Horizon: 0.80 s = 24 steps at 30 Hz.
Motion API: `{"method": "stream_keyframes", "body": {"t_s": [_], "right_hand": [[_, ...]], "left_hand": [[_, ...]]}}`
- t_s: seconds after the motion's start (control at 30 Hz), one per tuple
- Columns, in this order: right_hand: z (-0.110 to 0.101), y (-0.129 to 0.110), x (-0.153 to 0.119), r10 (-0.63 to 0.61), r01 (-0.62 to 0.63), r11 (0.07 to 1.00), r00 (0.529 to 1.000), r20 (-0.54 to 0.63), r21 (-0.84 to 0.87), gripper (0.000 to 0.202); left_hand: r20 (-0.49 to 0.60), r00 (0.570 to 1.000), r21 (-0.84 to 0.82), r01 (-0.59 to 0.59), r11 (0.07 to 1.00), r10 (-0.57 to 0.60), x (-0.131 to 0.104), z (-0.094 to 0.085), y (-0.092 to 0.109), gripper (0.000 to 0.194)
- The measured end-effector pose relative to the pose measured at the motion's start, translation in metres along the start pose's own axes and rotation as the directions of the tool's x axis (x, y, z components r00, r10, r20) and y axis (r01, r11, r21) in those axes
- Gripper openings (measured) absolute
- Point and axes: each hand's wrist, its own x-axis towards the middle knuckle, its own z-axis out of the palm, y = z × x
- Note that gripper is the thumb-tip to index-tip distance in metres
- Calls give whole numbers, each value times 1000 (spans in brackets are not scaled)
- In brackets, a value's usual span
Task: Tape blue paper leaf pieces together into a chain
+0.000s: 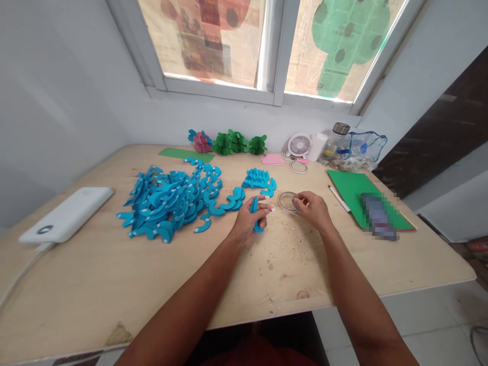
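Plywood bench (114,284) under window (274,46), white walls. Left hand (249,219) clenched on blue paper cutout (254,207), just right of blue cutout pile (171,201). Right hand (314,208) fingers pinch rim of clear tape roll (286,201) on bench.

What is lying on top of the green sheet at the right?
A phone, blurred out, lies on the green sheet, and a white pen rests along its left edge. What the phone covers cannot be seen.

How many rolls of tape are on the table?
2. One clear tape roll lies at the right hand, beside the left hand holding a blue paper piece. A second roll lies before the small fan. Clutter may hide others.
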Motion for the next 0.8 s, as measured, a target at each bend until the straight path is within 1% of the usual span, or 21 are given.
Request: {"method": "stream_keyframes", "body": {"t_s": [0.07,0.1,0.17,0.23,0.33,0.43,0.7,0.8], "right_hand": [[6,-7,-2,-109,96,974,993,55,208,27],[10,-11,-2,-153,122,949,984,87,291,26],[15,-17,-4,-178,103,906,972,150,411,27],[17,-22,-6,-169,54,871,967,193,489,26],[19,-27,-8,-152,5,833,964,220,553,24],[20,-29,-8,-160,-6,805,961,227,593,22],[29,-26,-8,-152,-13,804,962,227,594,21],[29,-26,-9,-183,-35,767,945,271,641,23]], "left_hand": [[-1,1000,13,-8,1000,8,0,0,0,45],[-1,1000,19,-13,1000,13,0,1,0,46],[0,1000,22,-23,999,23,0,1,0,47],[-2,1000,24,-29,999,29,-1,2,0,49],[-8,999,31,-33,999,33,-1,2,0,48],[-11,999,42,-35,998,36,-1,3,0,46],[-19,998,96,-50,994,52,-3,5,0,42],[-22,998,93,-52,994,54,-2,4,0,42]]}}
